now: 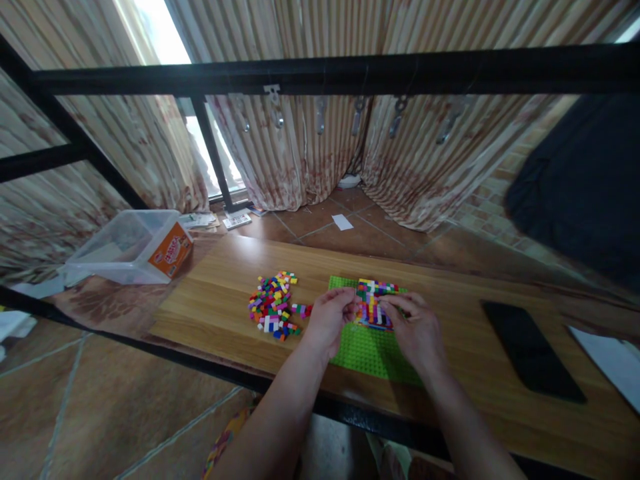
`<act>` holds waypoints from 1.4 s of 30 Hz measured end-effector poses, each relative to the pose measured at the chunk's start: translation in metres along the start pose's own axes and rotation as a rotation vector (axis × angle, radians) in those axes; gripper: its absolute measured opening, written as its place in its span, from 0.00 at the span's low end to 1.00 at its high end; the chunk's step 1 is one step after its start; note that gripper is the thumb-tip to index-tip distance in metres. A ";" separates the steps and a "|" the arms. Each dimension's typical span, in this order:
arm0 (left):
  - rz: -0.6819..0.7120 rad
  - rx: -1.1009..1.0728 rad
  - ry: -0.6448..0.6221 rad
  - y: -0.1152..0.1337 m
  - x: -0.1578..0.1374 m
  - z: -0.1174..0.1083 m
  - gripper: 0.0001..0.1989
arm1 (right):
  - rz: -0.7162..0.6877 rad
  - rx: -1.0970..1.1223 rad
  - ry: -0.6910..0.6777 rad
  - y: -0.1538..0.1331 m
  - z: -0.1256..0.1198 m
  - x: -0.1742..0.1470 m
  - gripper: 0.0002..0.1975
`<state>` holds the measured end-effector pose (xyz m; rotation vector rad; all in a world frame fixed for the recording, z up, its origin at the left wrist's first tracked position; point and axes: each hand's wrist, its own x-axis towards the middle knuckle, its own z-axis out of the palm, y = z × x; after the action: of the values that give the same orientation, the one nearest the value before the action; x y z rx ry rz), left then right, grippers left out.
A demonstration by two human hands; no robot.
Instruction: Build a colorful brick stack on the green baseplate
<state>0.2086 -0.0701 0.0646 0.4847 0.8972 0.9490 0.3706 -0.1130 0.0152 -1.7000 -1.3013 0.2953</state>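
Covering green baseplate [371, 355] partly: set bricks [371, 311]; loose pile [273, 301] remaining; left hand [330, 319], right hand [416, 327] narrow, contents unclear.

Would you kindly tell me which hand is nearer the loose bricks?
The left hand: it is between the loose bricks and the right hand, which is farther from them.

Left hand [329, 321], right hand [416, 328] over green baseplate [371, 355], brick pile [271, 303] (many colours) alongside

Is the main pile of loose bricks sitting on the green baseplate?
No, the brick pile lies on the wooden tabletop, to the left of the green baseplate.
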 end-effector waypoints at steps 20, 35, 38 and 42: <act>0.013 0.021 0.013 -0.007 0.000 -0.001 0.04 | 0.149 -0.014 0.094 -0.007 0.003 0.003 0.17; -0.076 -0.247 -0.145 0.007 -0.013 0.009 0.22 | -0.124 0.127 -0.050 -0.050 -0.003 -0.015 0.11; -0.059 -0.282 -0.149 0.005 -0.013 0.012 0.22 | -0.128 0.154 -0.133 -0.062 0.003 -0.022 0.09; -0.026 -0.293 -0.155 0.001 -0.014 0.016 0.22 | -0.097 0.118 -0.113 -0.063 0.011 -0.025 0.08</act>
<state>0.2175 -0.0807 0.0806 0.2908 0.6104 0.9862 0.3134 -0.1289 0.0506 -1.5349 -1.4170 0.4076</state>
